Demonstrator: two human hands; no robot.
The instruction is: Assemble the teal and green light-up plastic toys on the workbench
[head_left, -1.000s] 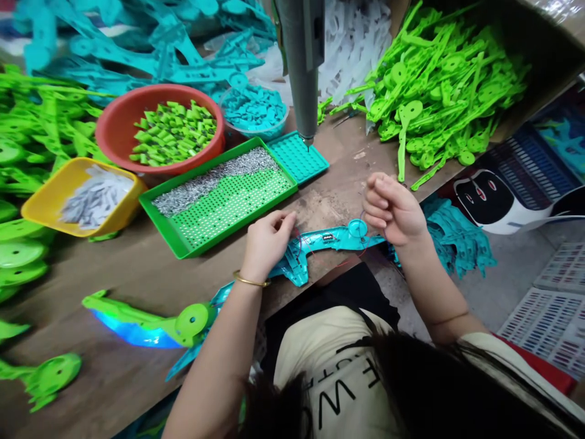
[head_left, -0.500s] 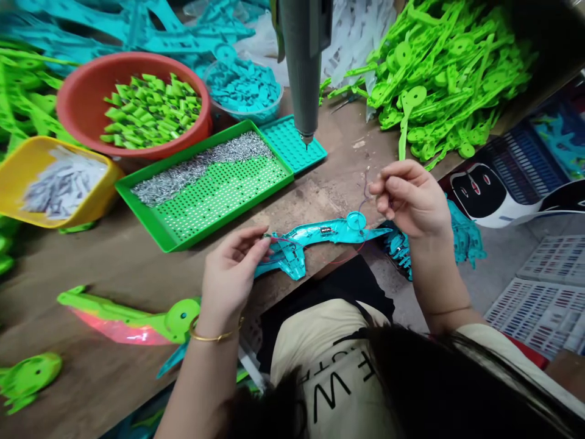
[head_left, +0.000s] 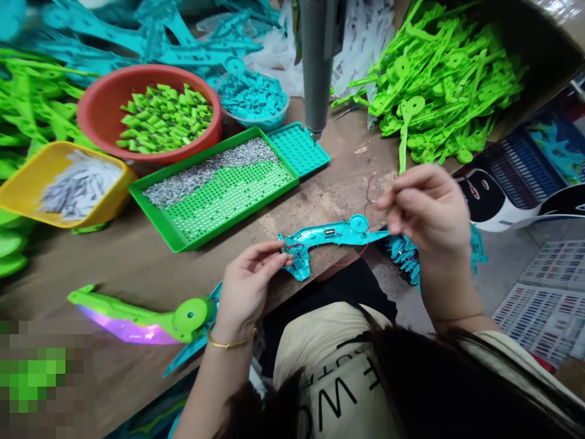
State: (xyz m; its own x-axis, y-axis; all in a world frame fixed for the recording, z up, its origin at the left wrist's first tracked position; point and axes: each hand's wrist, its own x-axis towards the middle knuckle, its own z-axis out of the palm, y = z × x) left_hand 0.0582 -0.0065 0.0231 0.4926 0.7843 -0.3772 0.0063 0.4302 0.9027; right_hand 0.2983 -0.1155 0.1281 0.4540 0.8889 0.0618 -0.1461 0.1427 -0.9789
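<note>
A turquoise plastic shell half lies hollow side up near the table's front edge, with a small metal spring-like piece in it. Over its left end, my left hand pinches what looks like a small circuit board; the fingers partly hide it. Thin red wire loops from there past the shell's front side towards the right. Above the shell's right end, my right hand is closed at the fingertips on a thin dark wire, its loose end standing up to the left.
A power screwdriver hangs over the table. Behind are a green tray of screws, a red bowl, a yellow bin and a green parts heap. A green toy sword-like assembly, lit purple, lies left.
My left hand has moved right along the shell with the board. My right hand has shifted slightly right. The toy's glow turned from pink-red to purple. The camera view has shifted a little.
</note>
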